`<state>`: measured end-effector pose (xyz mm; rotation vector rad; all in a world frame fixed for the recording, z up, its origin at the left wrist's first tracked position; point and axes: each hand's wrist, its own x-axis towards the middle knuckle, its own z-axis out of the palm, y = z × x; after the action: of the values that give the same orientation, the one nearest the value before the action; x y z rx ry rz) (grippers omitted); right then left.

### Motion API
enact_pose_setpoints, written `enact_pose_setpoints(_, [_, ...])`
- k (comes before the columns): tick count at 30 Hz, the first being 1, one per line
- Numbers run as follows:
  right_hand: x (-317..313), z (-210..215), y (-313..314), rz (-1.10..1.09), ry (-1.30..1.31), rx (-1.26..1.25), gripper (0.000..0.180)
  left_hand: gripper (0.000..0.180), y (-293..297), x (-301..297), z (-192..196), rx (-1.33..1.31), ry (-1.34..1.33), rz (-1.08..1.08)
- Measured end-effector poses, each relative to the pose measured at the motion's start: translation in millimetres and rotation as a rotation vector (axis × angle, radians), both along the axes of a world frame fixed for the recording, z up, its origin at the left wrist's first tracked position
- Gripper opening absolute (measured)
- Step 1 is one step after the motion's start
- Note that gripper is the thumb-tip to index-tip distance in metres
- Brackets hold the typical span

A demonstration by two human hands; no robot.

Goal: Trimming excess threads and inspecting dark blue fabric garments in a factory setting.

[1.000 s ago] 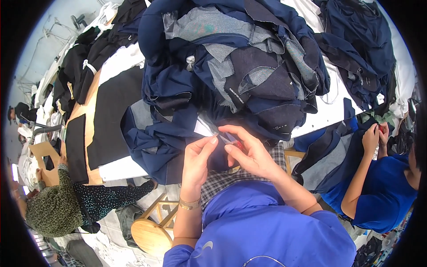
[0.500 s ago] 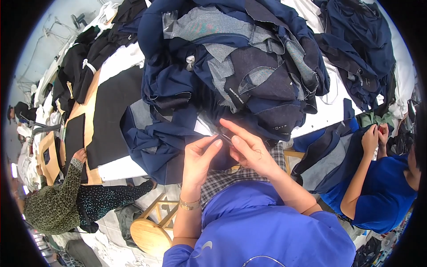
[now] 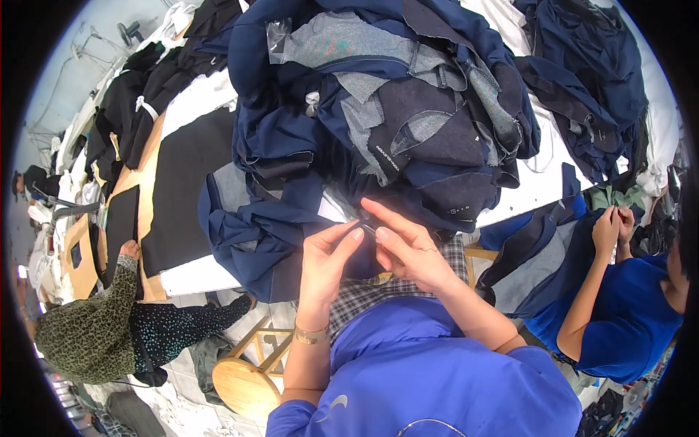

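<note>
Just in front of the heaped navy cloth, my left hand (image 3: 328, 251) and my right hand (image 3: 410, 251) meet fingertip to fingertip. My left thumb and forefinger are pinched together. Between them and my right fingertips is a small dark piece with a thin, pale, needle-like edge (image 3: 369, 229), too small to name. My right thumb is pressed in toward it, while the right forefinger stretches forward. Beyond my fingers lies a big pile of navy and grey-backed cloth (image 3: 422, 95), with a navy piece (image 3: 251, 233) hanging over the table edge at the left.
On the left, a person in a spotted top (image 3: 84, 320) touches black cloth (image 3: 191, 189) on the white table (image 3: 196, 277). A wooden stool (image 3: 246, 386) stands by my left elbow. At right, a person in blue (image 3: 626, 313) handles navy cloth (image 3: 539, 269). More garments (image 3: 590, 73) lie far right.
My right hand has shifted slightly, its thumb moving a little left toward my left fingertips. The person at left has moved a hand slightly on the black cloth.
</note>
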<state>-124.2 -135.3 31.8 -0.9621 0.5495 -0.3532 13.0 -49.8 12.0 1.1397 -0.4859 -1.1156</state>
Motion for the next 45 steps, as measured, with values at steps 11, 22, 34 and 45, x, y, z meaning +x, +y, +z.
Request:
enact_pose_setpoints(11, [-0.2,-3.5,-3.0,-0.002,-0.073,0.218,0.042,0.024,-0.8,-5.2,-2.7,-0.045,0.002,0.001])
enact_pose_setpoints(22, [0.4,0.4,-0.4,0.005,-0.158,0.395,0.041,0.026,-2.4,-11.6,-2.5,-0.06,0.04,0.042])
enact_pose_setpoints(34, [4.9,0.2,2.7,-0.057,-0.205,0.459,0.042,0.025,-4.0,-18.9,-0.7,-0.053,0.06,0.098])
enact_pose_setpoints(45, [4.8,-0.3,-2.7,-0.175,-0.136,0.192,0.044,0.025,-2.7,-18.1,0.1,-0.041,0.077,0.036])
